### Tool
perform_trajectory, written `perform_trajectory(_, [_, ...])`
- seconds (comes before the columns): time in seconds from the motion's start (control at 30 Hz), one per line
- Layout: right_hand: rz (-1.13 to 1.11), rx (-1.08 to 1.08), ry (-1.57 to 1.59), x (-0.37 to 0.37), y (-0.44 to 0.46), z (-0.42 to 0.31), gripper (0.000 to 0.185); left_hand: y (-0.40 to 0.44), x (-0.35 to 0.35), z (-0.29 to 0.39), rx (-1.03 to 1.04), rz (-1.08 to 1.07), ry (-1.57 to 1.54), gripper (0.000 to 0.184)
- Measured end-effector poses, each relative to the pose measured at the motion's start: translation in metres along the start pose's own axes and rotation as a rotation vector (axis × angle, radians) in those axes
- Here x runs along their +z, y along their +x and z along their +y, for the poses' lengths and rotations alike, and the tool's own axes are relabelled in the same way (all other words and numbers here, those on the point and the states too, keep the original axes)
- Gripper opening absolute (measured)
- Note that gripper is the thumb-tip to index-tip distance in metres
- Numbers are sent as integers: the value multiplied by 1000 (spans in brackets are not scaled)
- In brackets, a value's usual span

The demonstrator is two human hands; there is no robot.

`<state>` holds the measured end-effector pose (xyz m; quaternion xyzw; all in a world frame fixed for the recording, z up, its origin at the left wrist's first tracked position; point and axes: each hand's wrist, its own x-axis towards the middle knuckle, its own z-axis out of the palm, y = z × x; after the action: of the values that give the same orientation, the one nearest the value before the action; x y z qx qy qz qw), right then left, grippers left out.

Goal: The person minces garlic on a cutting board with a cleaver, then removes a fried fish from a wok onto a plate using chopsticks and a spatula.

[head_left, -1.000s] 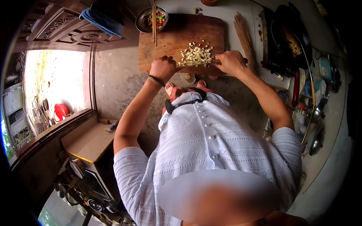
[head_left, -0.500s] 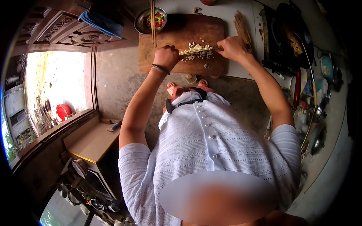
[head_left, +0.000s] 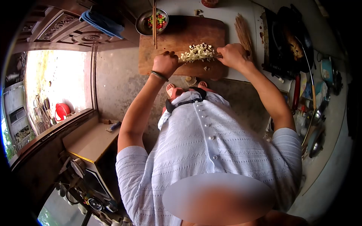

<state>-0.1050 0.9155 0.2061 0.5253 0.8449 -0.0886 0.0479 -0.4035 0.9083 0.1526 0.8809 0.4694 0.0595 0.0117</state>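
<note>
Both hands hold a kitchen knife (head_left: 217, 56) sideways over the wooden cutting board (head_left: 181, 28). My right hand (head_left: 232, 55) is closed around its handle end on the right. On the left, my left hand (head_left: 166, 62) is closed at the other end, near the board's front edge. Between them is a heap of chopped pale pieces (head_left: 200, 51) with some dark bits, which hides most of the blade. Whether the pieces rest on the blade or just behind it, I cannot tell. A few scraps lie in front on the board.
A metal bowl (head_left: 140, 25) of chopped red and green peppers, with chopsticks (head_left: 154, 22) across it, stands at the board's back left. A straw brush (head_left: 243, 32) lies right of the board. Further right, a wok (head_left: 290, 30) with food sits on the stove (head_left: 268, 62).
The knife blade, seen as a thin line across the pieces before, now sits lower at their near side. The chopped pieces appear gathered into a tighter heap. Both hands shifted slightly towards my body.
</note>
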Motion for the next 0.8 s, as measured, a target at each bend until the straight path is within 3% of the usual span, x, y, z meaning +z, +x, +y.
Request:
perform_trajectory(0.23, [108, -37, 143, 72, 8, 36, 19, 1, 18, 14, 2, -64, 56, 34])
perform_trajectory(0.33, [-26, 7, 56, 29, 11, 18, 17, 4, 15, 11, -17, -36, 14, 38])
perform_trajectory(0.43, [41, -74, 35, 27, 25, 22, 15, 2, 11, 1, -49, 29, -38, 45])
perform_trajectory(0.57, [36, -69, 36, 40, 30, 34, 14, 10, 12, 13, -67, -79, 28, 44])
perform_trajectory(0.73, [92, -80, 90, 66, 30, 47, 15, 4, 16, 18, -82, -36, 22, 44])
perform_trajectory(0.8, [32, -57, 12, 21, 23, 22, 15, 7, 3, 9, -91, -38, 0, 46])
